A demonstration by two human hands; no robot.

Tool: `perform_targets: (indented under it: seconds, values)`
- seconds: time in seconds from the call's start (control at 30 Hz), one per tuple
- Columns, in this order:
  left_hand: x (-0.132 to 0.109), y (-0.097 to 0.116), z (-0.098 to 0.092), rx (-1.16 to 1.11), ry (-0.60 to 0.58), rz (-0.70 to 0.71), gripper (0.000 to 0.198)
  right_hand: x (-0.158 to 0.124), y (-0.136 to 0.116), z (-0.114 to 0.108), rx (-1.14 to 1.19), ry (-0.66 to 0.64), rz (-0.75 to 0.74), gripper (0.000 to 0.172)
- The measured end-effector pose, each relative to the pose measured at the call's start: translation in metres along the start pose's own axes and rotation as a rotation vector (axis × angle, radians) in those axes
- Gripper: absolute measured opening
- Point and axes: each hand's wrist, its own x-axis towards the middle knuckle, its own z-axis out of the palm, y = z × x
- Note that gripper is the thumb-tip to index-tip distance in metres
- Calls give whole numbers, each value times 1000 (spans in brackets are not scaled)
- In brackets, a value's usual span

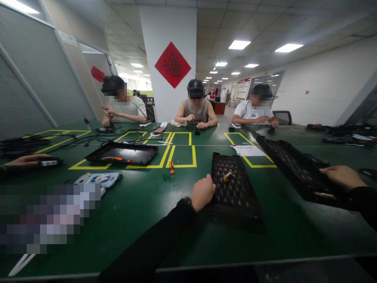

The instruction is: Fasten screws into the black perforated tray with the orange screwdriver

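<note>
My left hand (204,192) is closed on the left edge of a black plastic shell panel (235,196), which is low over the green table and somewhat blurred. Rows of small raised marks cover its face, and a small tan piece (227,175) sits near its upper middle. My right hand (343,177) grips the right side of a second black plastic shell panel (291,173), tilted and raised above the table. A pale strip (324,194) shows inside that panel near its lower edge. The fingertips of both hands are partly hidden.
An orange-handled screwdriver (172,168) lies left of my left hand. Beyond it is a black tray-like shell (123,153) with orange tools inside. A white paper (248,150) lies between the panels. At far left, another person's hand (26,160) holds a small black device. Several people sit opposite.
</note>
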Motion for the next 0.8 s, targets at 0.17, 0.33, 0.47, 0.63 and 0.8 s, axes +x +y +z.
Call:
perform_targets:
  seconds: [0.17, 0.33, 0.47, 0.63, 0.8]
  values:
    - [-12, -57, -25, 75, 60, -167, 31, -13, 4, 35, -4, -36, 4, 38]
    - [-16, -90, -32, 75, 180, -280, 32, -9, 5, 62, -55, -76, -23, 38]
    - [-19, -100, -29, 59, 357, -232, 33, 8, 15, 73, -93, -120, -44, 40]
    - [-10, -114, -21, -60, 511, -167, 42, 28, 22, 71, -135, -109, -48, 39]
    - [-2, -129, -14, -121, 465, -143, 47, 37, 25, 74, -109, -75, -105, 37]
